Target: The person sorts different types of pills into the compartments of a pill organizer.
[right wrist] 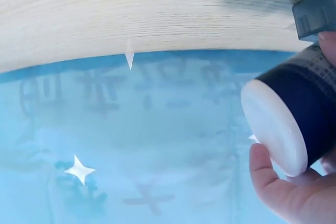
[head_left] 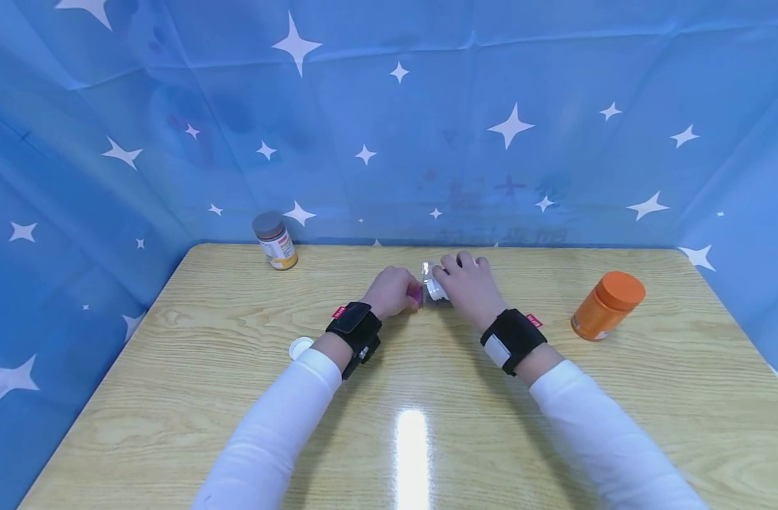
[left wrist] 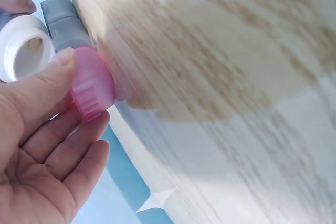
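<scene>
My left hand (head_left: 391, 292) pinches the pink translucent part of a small pill box (left wrist: 94, 80) between thumb and fingers. Grey translucent sections of it show beyond the pink one in the left wrist view, near the tabletop. In my right hand (head_left: 470, 289) is a pill bottle (right wrist: 299, 114), gripped round its body and tilted over. It has a dark blue band and a white base. Its white mouth (left wrist: 29, 51) is uncapped and faces the left hand, beside the pill box; a few tan pieces show inside. The hands hide much of both things in the head view.
A white round lid (head_left: 301, 347) lies on the wooden table (head_left: 204, 397) by the left wrist. A brown bottle with a dark cap (head_left: 275, 241) stands at the back left. An orange bottle (head_left: 608, 306) stands on the right. Blue star-patterned cloth (head_left: 389, 142) hangs behind.
</scene>
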A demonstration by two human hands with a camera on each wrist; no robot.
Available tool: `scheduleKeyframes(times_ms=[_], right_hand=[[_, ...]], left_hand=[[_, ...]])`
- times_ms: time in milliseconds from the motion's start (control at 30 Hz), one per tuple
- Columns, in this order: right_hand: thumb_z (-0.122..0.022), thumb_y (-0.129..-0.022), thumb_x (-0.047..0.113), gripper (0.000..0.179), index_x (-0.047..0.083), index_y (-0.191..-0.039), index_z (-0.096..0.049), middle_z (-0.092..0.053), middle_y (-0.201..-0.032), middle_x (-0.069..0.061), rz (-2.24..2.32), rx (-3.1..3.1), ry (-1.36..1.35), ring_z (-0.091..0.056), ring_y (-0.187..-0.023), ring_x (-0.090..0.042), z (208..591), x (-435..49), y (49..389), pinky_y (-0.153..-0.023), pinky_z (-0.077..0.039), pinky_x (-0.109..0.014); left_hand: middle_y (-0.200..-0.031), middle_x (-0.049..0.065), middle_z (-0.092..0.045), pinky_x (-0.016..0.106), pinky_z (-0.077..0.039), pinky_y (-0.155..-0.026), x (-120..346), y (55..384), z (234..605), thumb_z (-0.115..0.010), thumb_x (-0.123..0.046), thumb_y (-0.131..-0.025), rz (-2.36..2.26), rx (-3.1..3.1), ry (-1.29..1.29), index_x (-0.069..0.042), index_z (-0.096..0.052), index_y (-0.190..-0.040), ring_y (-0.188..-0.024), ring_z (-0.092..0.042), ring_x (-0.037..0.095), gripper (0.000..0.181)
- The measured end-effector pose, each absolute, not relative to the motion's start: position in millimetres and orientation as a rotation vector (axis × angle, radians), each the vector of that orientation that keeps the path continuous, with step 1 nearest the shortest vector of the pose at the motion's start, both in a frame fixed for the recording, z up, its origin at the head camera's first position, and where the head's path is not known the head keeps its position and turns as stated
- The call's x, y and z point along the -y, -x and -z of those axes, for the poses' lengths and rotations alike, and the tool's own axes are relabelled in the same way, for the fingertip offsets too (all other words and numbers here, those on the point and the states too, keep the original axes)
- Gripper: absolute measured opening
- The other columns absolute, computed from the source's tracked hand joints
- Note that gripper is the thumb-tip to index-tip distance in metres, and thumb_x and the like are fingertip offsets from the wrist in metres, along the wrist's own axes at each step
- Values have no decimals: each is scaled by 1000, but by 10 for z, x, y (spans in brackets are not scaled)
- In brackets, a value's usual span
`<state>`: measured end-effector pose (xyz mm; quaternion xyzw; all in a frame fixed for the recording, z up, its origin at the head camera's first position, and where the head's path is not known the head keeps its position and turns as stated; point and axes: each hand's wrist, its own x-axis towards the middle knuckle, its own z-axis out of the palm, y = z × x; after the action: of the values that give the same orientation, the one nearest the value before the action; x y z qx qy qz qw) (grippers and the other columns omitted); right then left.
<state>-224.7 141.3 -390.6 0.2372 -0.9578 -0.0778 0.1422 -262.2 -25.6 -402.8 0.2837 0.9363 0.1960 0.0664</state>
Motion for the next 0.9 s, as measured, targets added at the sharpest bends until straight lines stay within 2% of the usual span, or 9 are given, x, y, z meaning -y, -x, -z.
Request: scheduleKeyframes(times_ms=[467,767,900], right_hand=[[-55,-90,4,31,14,-119,-59,-53,-117,-7,301,2637,-780,-46,-112,-31,3947,-1370,2258,-89,-45,-49],[-54,-91,4,26,13,-114,-60,-52,-114,-5,324,2595,-808,-46,-111,-27,3982,-1352,2295,-92,-44,-48],[-55,-89,3,31,14,-119,-58,-52,-118,-5,302,2642,-788,-44,-114,-29,3987,-1356,2294,-94,-43,-49]], left_hand=[[-68,-1,-66,20,-37,-61,249,2633,4032,-74,-13,-76,-603,-2833,-792,-11,-71,-72,-63,-50,11,6],[-68,-1,-66,19,-35,-60,242,2635,4036,-73,-14,-78,-583,-2844,-779,-10,-72,-74,-62,-49,12,6],[-69,0,-67,19,-35,-60,241,2630,4024,-73,-14,-78,-585,-2839,-779,-10,-72,-74,-62,-48,12,5]])
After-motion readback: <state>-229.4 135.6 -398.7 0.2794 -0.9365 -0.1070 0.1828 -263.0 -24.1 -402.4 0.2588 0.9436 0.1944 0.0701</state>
